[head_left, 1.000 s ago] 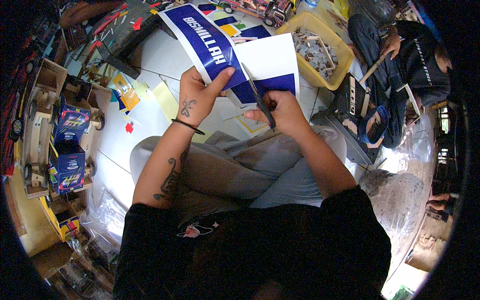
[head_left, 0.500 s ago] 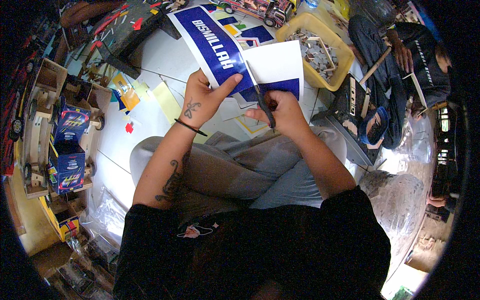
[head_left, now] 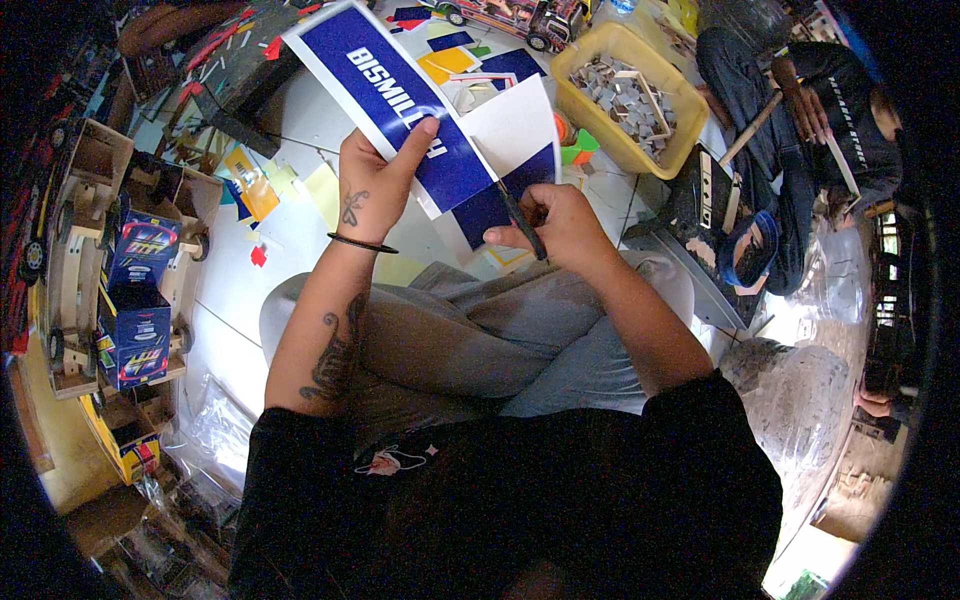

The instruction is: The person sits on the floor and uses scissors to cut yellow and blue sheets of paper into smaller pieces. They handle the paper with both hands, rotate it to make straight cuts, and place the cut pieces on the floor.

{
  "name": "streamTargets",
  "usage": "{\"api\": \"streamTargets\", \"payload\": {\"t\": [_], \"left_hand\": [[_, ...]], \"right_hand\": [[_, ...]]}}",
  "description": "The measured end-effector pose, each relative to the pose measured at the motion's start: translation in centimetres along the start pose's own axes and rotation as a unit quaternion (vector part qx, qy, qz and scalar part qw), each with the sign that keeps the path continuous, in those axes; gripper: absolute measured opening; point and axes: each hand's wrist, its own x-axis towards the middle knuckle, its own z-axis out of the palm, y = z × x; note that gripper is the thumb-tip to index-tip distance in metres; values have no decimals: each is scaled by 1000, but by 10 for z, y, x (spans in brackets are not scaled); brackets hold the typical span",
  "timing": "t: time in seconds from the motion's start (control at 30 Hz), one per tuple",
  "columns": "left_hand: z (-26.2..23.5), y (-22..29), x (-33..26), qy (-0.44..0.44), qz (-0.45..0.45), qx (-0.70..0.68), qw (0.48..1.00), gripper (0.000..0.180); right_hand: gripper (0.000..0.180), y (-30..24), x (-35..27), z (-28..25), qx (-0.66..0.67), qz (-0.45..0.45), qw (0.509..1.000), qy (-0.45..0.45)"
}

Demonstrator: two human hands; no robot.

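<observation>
My left hand [head_left: 376, 178] grips a blue printed sheet [head_left: 375, 85] with white lettering and a white border, its thumb on top and the other fingers underneath. The sheet slants from upper left down toward my right hand [head_left: 568, 228]. Black-handled scissors [head_left: 523, 224] are in that hand, fingers closed round the handles. Their blades meet the sheet at its lower right edge. A partly separated flap [head_left: 518, 125], white above and blue below, stands up on the far side of the blades.
A yellow plastic basket [head_left: 690, 130] of small grey pieces stands at far right. Paper scraps [head_left: 255, 185] litter the white tiles. Wooden toy trucks [head_left: 140, 290] line the left. Another person [head_left: 845, 120] sits at right, holding a light strip. A dark bench [head_left: 235, 115] is far left.
My left hand and the sheet have shifted left, the sheet sliding relative to the scissors. My right hand stays nearly in place. An orange and green object beside the basket has come into view.
</observation>
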Motion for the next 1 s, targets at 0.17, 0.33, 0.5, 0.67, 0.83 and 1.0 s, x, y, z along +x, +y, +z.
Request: {"api": "streamTargets", "payload": {"t": [0.17,0.33,0.5,0.67,0.83,1.0], "left_hand": [[2,5,-5,-48,9,-17,999,16],[2,6,-7,-70,26,-23,997,17],[0,5,-5,-79,34,-10,996,17],[0,5,-6,-86,33,-11,996,17],[1,4,-7,-91,39,-30,995,17],[0,5,-5,-94,32,-12,995,18]], "right_hand": [[40,0,-1,1,81,-13,997,-9],[49,1,0,2,95,-6,995,-4],[49,1,-1,-1,74,1,997,-17],[49,-1,-1,-1,47,-9,999,-2],[50,2,1,3,63,-22,998,10],[50,7,2,3,70,-7,998,-6]]}}
